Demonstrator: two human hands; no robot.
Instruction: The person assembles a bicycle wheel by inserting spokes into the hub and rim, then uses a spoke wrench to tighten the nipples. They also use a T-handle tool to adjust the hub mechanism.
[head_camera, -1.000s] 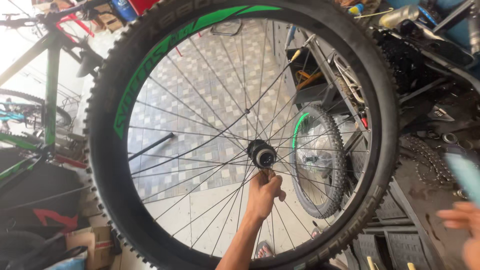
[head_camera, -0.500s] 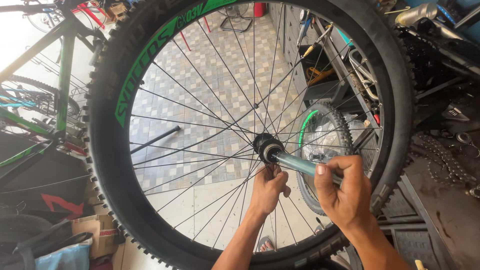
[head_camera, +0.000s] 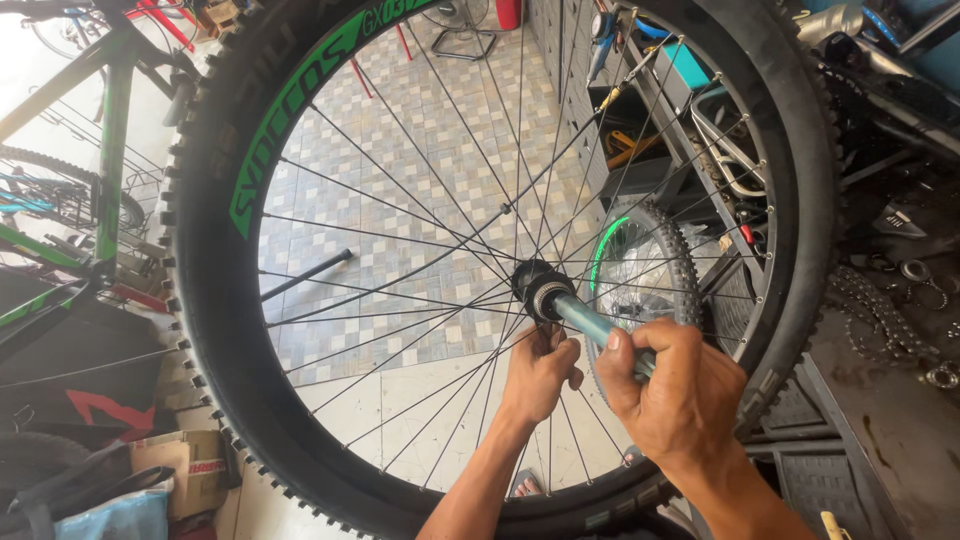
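Note:
A large bicycle wheel (head_camera: 220, 330) with a knobby black tyre, a green-lettered rim and thin spokes stands upright in front of me. At its middle is the dark hub (head_camera: 538, 285). My left hand (head_camera: 537, 375) reaches through the spokes from below and grips the hub's underside. My right hand (head_camera: 675, 400) is closed around a blue-grey cylindrical tool (head_camera: 590, 322) whose end sits on the hub's axle. The tool slants from the hub down toward my right hand.
A green bicycle frame (head_camera: 110, 150) stands at the left. A smaller green-rimmed wheel (head_camera: 640, 265) leans behind the big one. A metal rack (head_camera: 700, 140) with parts is at the right, bike chains (head_camera: 890, 310) lie further right, and a cardboard box (head_camera: 190, 465) sits lower left.
One second ago only my left hand was at the hub. My right hand has since come in from the right with the blue-grey tool and set it on the axle.

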